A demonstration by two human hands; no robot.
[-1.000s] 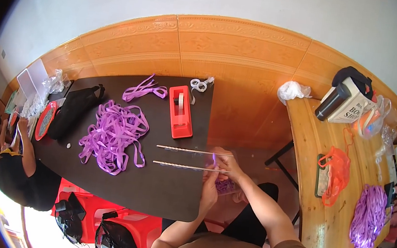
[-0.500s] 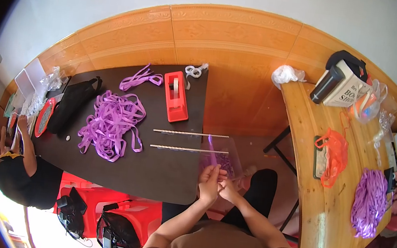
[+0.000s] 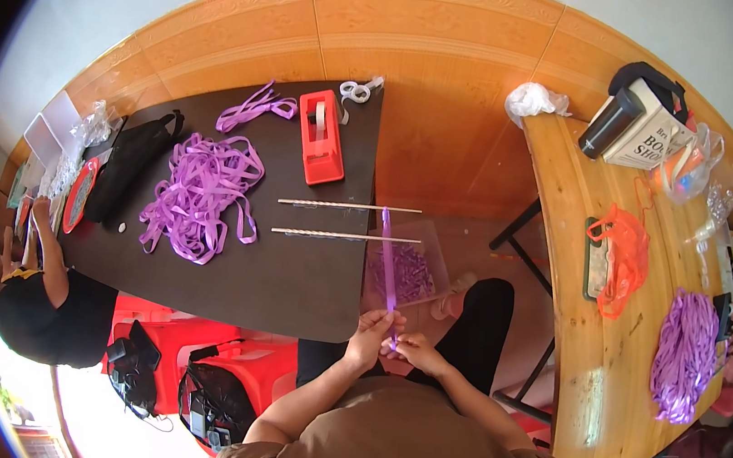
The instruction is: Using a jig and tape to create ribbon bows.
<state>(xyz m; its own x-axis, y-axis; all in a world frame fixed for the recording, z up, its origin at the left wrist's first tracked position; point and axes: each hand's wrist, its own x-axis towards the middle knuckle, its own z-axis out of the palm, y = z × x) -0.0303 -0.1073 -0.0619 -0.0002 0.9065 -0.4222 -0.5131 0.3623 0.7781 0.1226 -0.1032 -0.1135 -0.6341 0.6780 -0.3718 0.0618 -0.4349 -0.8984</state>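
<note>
A purple ribbon (image 3: 389, 273) runs from the far one of two thin pale rods toward me, crossing the near rod. My left hand (image 3: 367, 337) is closed, pinching this ribbon between its fingertips. Close beside it, my right hand (image 3: 418, 353) is closed on the ribbon's near end, a short bit showing between the hands. The far rod (image 3: 333, 205) and near rod (image 3: 329, 236) lie roughly parallel on the dark table (image 3: 286, 288), their right ends jutting past its edge. Below that edge, a clear plastic bin (image 3: 437, 249) holds many small purple pieces.
A purple ribbon heap (image 3: 201, 199), a smaller bundle (image 3: 256, 107), a red tape dispenser (image 3: 320, 145) and a white tape roll (image 3: 356, 92) lie on the dark table. The wooden table (image 3: 550, 297) at right bears a ribbon bundle (image 3: 683, 359) and an orange bag (image 3: 623, 261). Another person (image 3: 50, 309) sits left.
My hands have drawn toward me, and a longer stretch of ribbon now shows between the rods and my fingers. The view has tilted, so the tables appear higher.
</note>
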